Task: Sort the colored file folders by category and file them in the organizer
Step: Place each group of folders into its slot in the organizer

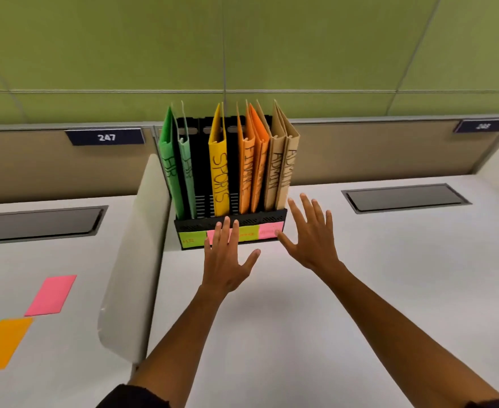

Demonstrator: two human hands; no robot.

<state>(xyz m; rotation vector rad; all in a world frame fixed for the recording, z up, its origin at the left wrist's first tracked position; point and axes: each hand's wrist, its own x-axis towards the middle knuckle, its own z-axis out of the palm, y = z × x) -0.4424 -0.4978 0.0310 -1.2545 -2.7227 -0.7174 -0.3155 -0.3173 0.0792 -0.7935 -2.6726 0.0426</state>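
Both hands reach forward over the white surface (272, 304), held apart with fingers straight and spread, gripping nothing. The left hand (226, 260) has its fingertips over the front lip of the black organizer (230, 220), covering part of the sticky labels there; whether they touch it cannot be told. The right hand (311, 237) hovers just beside the organizer's right front corner, its thumb near the pink label (267, 231). Just beyond the hands, the folders stand upright in the organizer's slots. Ahead of the left hand and off to its left are two green folders (170, 166), the nearer one reading "HR"; directly ahead of it is a yellow folder (219, 175) marked "SPORTS". Between the hands' lines of reach stand two orange folders (249, 172), one reading "FINANCE", and ahead of the right hand two tan folders (282, 169) marked "ADMIN". The front labels alternate green and pink; the leftmost green label (192, 240) reads "HR", the others are too blurred to read. Far left of the left hand, past a white divider (136, 260), pink (51, 294) and orange paper sheets (2, 343) lie flat. A dark plate (106, 137) on the partition reads "247".
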